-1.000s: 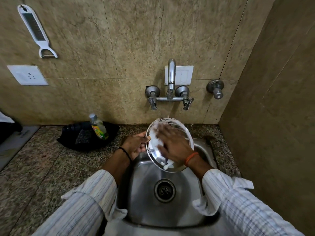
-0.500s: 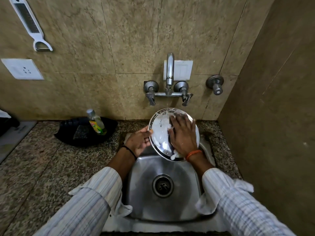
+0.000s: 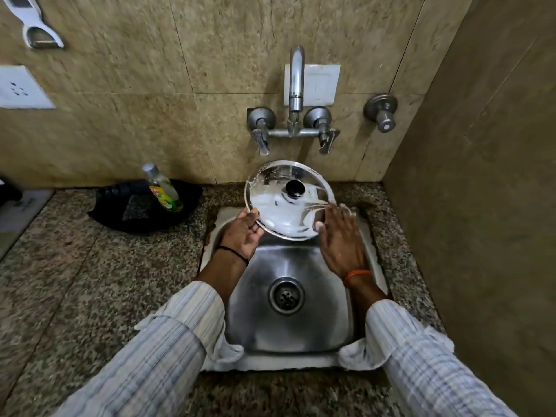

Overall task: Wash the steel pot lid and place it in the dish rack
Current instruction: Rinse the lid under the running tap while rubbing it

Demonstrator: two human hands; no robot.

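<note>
The round steel pot lid (image 3: 279, 212) is held over the back of the steel sink (image 3: 301, 323), its top side up, with a black knob at its centre and white foam across it. A thin stream of water from the tap (image 3: 296, 85) falls onto its far edge. My left hand (image 3: 242, 236) grips the lid's left rim from below. My right hand (image 3: 340, 239) is at the lid's right rim, fingers spread and touching the edge. No dish rack is in view.
A dish soap bottle (image 3: 164, 188) stands in a black tray (image 3: 144, 212) on the granite counter left of the sink. Two tap valves (image 3: 261, 127) and a separate knob (image 3: 381, 111) jut from the back wall. A tiled side wall closes in on the right.
The lid has been turned over so the knob side faces up. My right hand has left the lid's face and moved to its right rim. Water now runs onto the lid.
</note>
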